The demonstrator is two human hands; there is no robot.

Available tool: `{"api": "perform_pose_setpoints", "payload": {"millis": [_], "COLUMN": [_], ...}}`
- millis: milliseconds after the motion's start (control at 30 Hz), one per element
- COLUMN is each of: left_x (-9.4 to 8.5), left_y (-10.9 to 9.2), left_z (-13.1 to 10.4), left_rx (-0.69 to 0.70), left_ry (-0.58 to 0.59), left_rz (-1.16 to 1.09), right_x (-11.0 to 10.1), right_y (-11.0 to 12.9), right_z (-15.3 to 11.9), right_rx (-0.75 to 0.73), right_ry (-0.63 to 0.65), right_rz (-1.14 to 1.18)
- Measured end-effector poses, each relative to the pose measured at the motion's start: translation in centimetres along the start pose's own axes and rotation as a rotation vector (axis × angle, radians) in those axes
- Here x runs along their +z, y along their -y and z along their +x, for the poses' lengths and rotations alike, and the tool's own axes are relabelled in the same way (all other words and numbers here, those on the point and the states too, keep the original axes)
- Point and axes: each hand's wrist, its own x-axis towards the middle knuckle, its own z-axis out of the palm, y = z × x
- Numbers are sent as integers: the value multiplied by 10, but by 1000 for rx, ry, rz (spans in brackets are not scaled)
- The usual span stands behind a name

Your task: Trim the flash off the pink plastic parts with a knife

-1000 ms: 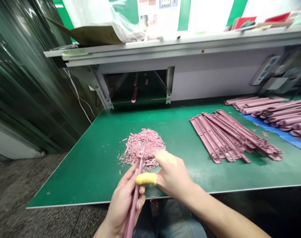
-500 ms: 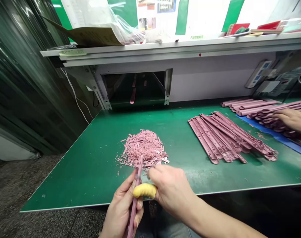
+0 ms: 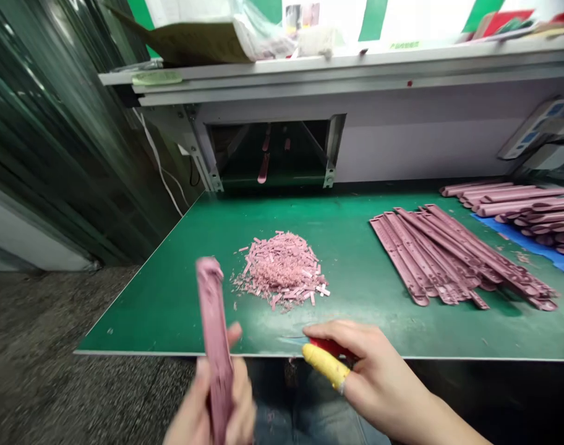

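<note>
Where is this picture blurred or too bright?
In the head view, the left hand and pink strip are smeared, probably by motion; the white board above the shelf looks washed out; soft glare lies on the green table near its front edge.

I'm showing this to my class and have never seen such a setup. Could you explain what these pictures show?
There is no robot here: these are a person's own hands. All the pictures come from one camera worn on the head, looking forward and down.

The left hand holds a pink strip, blurred. The right hand, its thumb in a yellow cover, holds a red tool with a thin, blurred tip.

On the green table lies a heap of pink scraps. Right of it are loosely stacked strips, and farther right more pink pieces, some on a blue sheet.
</note>
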Motion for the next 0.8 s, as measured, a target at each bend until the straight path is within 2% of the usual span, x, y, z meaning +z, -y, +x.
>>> {"api": "perform_pose_setpoints", "payload": {"millis": [67, 100, 167, 300, 433, 567, 667, 733, 800], "left_x": [12, 18, 27, 32, 30, 31, 32, 34, 37], "left_y": [-18, -25, -33, -31, -22, -18, -23, -30, -39], "left_z": [14, 21, 31, 34, 28, 23, 21, 21, 22], "left_rx": [407, 534, 700, 866, 880, 790, 709, 687, 688], "left_ry": [95, 126, 190, 262, 265, 274, 280, 288, 281], "left_rz": [-16, 27, 121, 271, 333, 289, 246, 213, 157], "right_x": [16, 23, 35, 40, 38, 37, 34, 30, 27], "right_y": [7, 10, 15, 17, 15, 15, 12, 9, 7], "right_z": [0, 0, 2, 3, 4, 8, 10, 9, 8], "right_rx": [-72, -90, -89, -73, -90, -27, -27, -56, -43], "right_ry": [74, 107, 142, 130, 104, 53, 26, 2, -51], "right_rz": [-84, -130, -213, -292, -323, -392, -398, -307, -122]}}
